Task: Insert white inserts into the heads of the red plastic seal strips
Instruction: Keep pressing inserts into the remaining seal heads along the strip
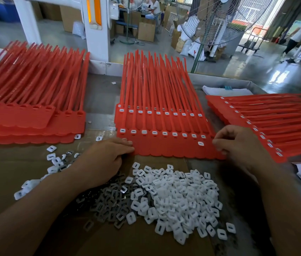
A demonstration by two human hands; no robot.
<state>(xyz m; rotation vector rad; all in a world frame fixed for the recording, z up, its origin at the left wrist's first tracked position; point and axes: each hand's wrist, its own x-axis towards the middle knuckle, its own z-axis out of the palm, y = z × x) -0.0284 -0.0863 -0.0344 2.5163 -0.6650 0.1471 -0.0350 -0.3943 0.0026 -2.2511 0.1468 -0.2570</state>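
Observation:
A row of joined red seal strips (168,147) lies in the middle of the table, its heads filled with white inserts (154,133). One loose white insert (200,143) lies on the red tab area near the right end. My left hand (107,156) rests with straight fingers against the left end of the row. My right hand (238,143) has its fingers curled at the right end of the row; whether they pinch the red edge I cannot tell. A heap of white inserts (179,198) lies in front, beside dark metal clips (109,202).
A stack of red strips with empty heads (31,115) lies on the left. A stack with filled heads (267,124) fans out on the right. A second filled row (160,115) lies behind the middle one. Loose inserts (53,161) scatter left. A big fan (219,21) stands behind the table.

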